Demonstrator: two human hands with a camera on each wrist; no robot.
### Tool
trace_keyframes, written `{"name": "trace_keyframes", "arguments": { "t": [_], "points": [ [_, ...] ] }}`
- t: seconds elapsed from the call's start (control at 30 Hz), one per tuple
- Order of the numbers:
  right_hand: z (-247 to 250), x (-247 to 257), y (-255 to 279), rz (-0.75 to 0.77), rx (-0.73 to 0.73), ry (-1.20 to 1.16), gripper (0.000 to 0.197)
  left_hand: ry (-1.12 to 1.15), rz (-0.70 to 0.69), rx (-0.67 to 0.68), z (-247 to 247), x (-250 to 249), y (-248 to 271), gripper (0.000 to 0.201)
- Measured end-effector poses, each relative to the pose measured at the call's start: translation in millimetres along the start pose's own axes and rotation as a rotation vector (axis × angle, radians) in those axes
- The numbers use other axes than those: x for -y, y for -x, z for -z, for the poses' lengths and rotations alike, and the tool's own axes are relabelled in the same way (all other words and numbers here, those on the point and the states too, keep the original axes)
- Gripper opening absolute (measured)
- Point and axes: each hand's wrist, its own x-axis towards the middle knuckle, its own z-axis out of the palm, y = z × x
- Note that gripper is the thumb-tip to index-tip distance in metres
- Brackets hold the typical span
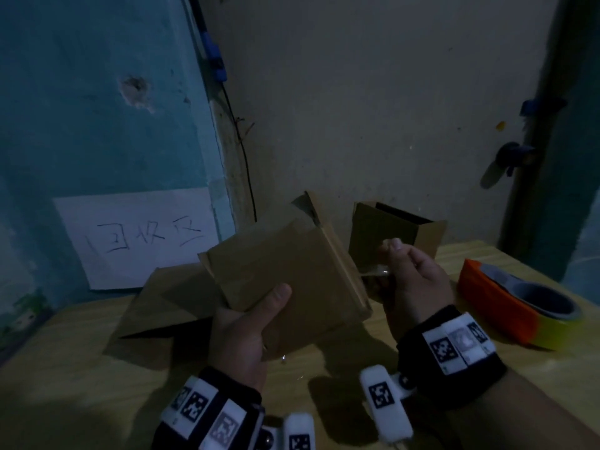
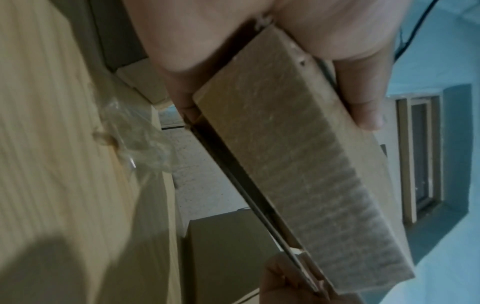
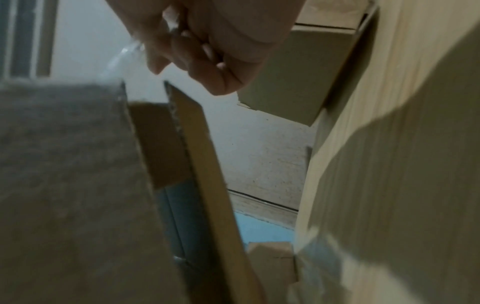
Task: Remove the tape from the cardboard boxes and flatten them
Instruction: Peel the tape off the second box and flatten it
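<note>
My left hand (image 1: 250,323) grips a small brown cardboard box (image 1: 285,271) above the wooden table (image 1: 81,368), thumb on its top face. In the left wrist view the box (image 2: 298,154) shows a narrow side with its flaps slightly apart. To the box's right, my right hand (image 1: 412,271) pinches a strip of clear tape (image 1: 376,271) between thumb and fingers. The tape (image 3: 122,57) trails from the fingers toward the box's corner in the right wrist view.
A flattened cardboard piece (image 1: 159,306) lies on the table behind my left hand. An open box (image 1: 396,232) stands at the back by the wall. An orange tape dispenser (image 1: 516,306) sits at the right. A crumpled wad of clear tape (image 2: 135,144) lies on the table.
</note>
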Motion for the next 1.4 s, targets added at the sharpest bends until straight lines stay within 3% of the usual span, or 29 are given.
{"name": "trace_keyframes", "arguments": {
  "t": [0.07, 0.2, 0.37, 0.43, 0.53, 0.63, 0.67, 0.8, 0.87, 1.0, 1.13, 1.23, 1.4],
  "points": [
    [-0.5, 0.9, -1.6, -0.016, -0.026, -0.070, 0.036, -0.014, 0.026, 0.016, -1.3, 0.5, 1.8, 0.098],
    [0.0, 2.2, -3.6, -0.036, -0.136, -0.116, 0.036, -0.008, 0.016, 0.035, -1.9, -1.6, 4.9, 0.068],
    [11.9, 10.3, -20.1, -0.127, -0.278, -0.285, 0.031, 0.125, -0.022, -0.041, 0.0, -10.9, 4.5, 0.080],
    [14.3, 7.5, -23.5, -0.143, -0.253, -0.274, 0.035, 0.186, -0.013, -0.068, 0.0, -15.5, 2.9, 0.076],
    [11.0, 2.5, -22.7, -0.282, -0.226, -0.259, 0.038, 0.207, 0.010, -0.059, 1.2, -17.7, 2.6, 0.071],
    [1.0, 1.6, -17.2, -0.361, -0.192, -0.215, 0.019, 0.206, -0.014, -0.060, -0.1, -17.0, 3.4, 0.074],
    [-0.2, -1.3, -15.9, -0.334, -0.159, -0.172, 0.011, 0.201, -0.032, -0.062, 0.0, -16.6, 3.1, 0.078],
    [4.2, -11.1, -13.8, -0.257, -0.029, 0.020, 0.019, 0.206, -0.048, -0.049, 1.5, -14.1, 0.0, 0.121],
    [5.6, -10.2, -10.3, -0.162, 0.037, 0.210, 0.018, 0.206, -0.062, -0.036, 2.9, -12.6, -1.8, 0.125],
    [6.7, -12.9, -12.1, -0.112, 0.037, 0.295, 0.032, 0.216, -0.073, -0.001, 3.6, -9.7, -3.7, 0.124],
    [4.0, -12.6, -9.4, -0.168, 0.044, 0.295, 0.010, 0.200, -0.086, 0.040, 2.0, -7.9, -2.0, 0.105],
    [3.6, -13.4, -8.9, -0.202, 0.062, 0.325, 0.013, 0.210, -0.085, 0.080, 2.6, -8.3, -2.0, 0.049],
    [6.9, -16.5, -12.6, -0.144, 0.087, 0.361, 0.010, 0.220, -0.081, 0.107, 1.3, -10.2, -0.4, 0.035]
  ]
}}
